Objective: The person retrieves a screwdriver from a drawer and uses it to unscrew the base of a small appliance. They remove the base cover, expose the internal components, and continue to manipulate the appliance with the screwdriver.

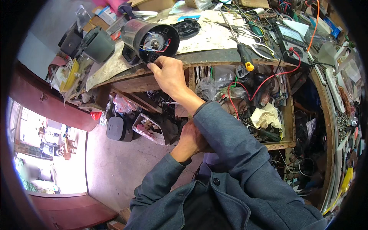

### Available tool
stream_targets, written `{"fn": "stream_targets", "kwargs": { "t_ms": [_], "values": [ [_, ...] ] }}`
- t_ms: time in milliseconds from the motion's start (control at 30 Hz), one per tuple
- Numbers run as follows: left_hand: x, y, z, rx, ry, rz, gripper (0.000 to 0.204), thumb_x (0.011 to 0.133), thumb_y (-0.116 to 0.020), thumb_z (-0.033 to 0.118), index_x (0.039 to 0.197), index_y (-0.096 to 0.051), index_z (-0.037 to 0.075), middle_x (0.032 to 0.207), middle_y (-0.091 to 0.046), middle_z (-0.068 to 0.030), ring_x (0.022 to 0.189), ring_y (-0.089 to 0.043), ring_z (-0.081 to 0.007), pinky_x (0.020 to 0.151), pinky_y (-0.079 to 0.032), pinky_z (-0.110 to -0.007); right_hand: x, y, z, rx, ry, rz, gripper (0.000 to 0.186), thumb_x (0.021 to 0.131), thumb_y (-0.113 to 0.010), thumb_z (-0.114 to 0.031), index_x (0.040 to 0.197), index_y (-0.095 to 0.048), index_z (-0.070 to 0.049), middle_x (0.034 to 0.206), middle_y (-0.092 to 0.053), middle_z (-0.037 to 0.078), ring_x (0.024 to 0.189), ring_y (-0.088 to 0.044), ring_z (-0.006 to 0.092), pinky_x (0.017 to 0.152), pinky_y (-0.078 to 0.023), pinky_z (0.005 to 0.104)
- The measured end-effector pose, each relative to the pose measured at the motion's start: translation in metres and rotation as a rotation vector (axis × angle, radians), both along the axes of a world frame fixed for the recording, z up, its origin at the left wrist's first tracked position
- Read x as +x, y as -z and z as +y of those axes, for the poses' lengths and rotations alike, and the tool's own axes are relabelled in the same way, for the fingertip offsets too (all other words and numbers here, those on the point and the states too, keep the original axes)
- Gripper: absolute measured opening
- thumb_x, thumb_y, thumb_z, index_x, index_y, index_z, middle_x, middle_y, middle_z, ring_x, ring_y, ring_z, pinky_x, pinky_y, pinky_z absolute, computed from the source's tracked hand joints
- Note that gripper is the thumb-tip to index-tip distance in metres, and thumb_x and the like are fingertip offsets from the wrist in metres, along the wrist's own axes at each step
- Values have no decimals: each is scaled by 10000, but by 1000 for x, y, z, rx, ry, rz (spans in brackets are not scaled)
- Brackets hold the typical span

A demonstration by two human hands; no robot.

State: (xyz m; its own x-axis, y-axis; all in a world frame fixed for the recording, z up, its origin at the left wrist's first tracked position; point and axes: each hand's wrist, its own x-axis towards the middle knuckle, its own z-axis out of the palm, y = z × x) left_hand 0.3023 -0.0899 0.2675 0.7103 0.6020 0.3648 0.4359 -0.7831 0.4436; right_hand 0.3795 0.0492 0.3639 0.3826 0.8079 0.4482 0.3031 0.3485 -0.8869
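A black, round appliance housing (130,33) lies tipped on its side at the bench's front edge, its open end facing me. Inside it shows a metal motor (154,41) with white, blue and red wires. My right hand (169,73) is closed at the lower rim of that opening, thumb and fingers pinched there. Whether a small part is also between the fingertips is hidden. Below my right forearm is my left hand (189,138), bent inward near the open drawer; the sleeve covers its fingers. Behind the housing lies a round black cover (187,28).
A yellow-black screwdriver (245,57) overhangs the bench edge. Farther right, an analog multimeter (291,38) trails a red lead (268,78) across the cluttered open drawer (289,126). A dark grey container (97,45) stands left. On the floor are a bin (116,129) and an open box (161,135).
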Motion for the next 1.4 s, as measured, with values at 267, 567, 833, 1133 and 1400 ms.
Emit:
{"fn": "stream_targets", "kwargs": {
  "t_ms": [267, 567, 833, 1133, 1400],
  "values": [
    [1, 1, -1, 15, -29, -3, 333, 798, -744, 263, 1031, -684, 32, 961, -699, -197, 930, -675, -392, 830, -550, -485, 6, 7, -13, -18, -8, 94, 197, 845, -756, -176, 845, -731, 19, 742, -717, 185, 681, -706, 263, 669, -543, 383],
    [-1, 7, 0, -38, -6, 120, 445, 777, -768, 254, 1122, -655, -3, 1062, -682, -245, 981, -658, -439, 851, -535, -510, 12, 9, -21, -37, 0, 83, 192, 841, -752, -164, 844, -727, 27, 723, -722, 149, 655, -695, 189, 653, -541, 346],
    [3, 5, 2, 70, 24, 6, 186, 806, -699, 216, 870, -679, 43, 796, -662, -183, 804, -645, -398, 713, -531, -498, 22, 4, -26, 20, 9, 118, 170, 835, -742, -156, 870, -710, 8, 787, -722, 190, 724, -722, 320, 696, -553, 409],
    [11, -13, 0, 9, 2, 88, 198, 877, -671, 200, 1008, -702, 55, 747, -659, -180, 736, -646, -395, 695, -512, -480, 107, -19, -22, 5, 326, -514, 257, 918, -686, -275, 890, -684, -19, 870, -696, 212, 837, -694, 415, 744, -543, 523],
    [11, -19, -3, -30, -2, -40, 197, 898, -673, 180, 1049, -716, 61, 784, -679, -179, 758, -665, -384, 702, -517, -474, 159, -33, -8, -56, 532, -935, 99, 863, -626, -65, 914, -706, -34, 942, -707, 193, 874, -727, 381, 728, -581, 509]
  ]
}}
